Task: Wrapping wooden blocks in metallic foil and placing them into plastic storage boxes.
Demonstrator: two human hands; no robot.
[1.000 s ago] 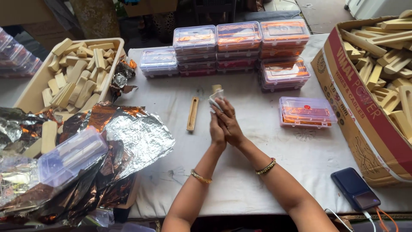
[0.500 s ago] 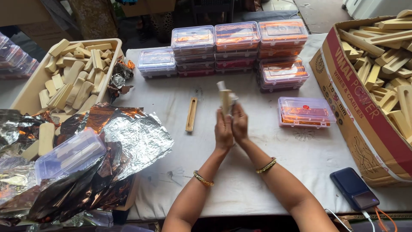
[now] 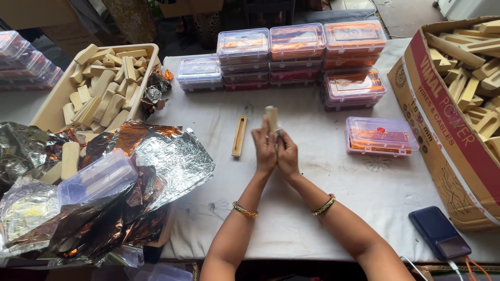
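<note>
Seen from the head camera, a small pale wooden block [image 3: 271, 117] is held upright above the white cloth [image 3: 333, 208], a little above the middle of the table. It is clamped by the left hand [image 3: 264, 147], whose fingers are closed around its lower end. The right hand [image 3: 287, 154] is pressed against the left, palm to palm; its fingertips lie beside the block's base, but whether they grip it cannot be told. A bangle is worn on each wrist.

Just left of the hands, a narrow wooden strip [image 3: 239, 136] lies flat on the cloth. Behind the hands, clear lidded boxes [image 3: 301, 52] with orange contents are stacked in rows, and a single box [image 3: 380, 135] lies apart to the right. At far right, a carton [image 3: 448, 135] is filled with wooden pieces. At upper left, a beige tray [image 3: 49, 106] is heaped with similar blocks. Crumpled silver and copper foil [image 3: 130, 177] is spread at the left, with a clear box resting on it. A dark phone [image 3: 439, 232] lies at the near right edge
</note>
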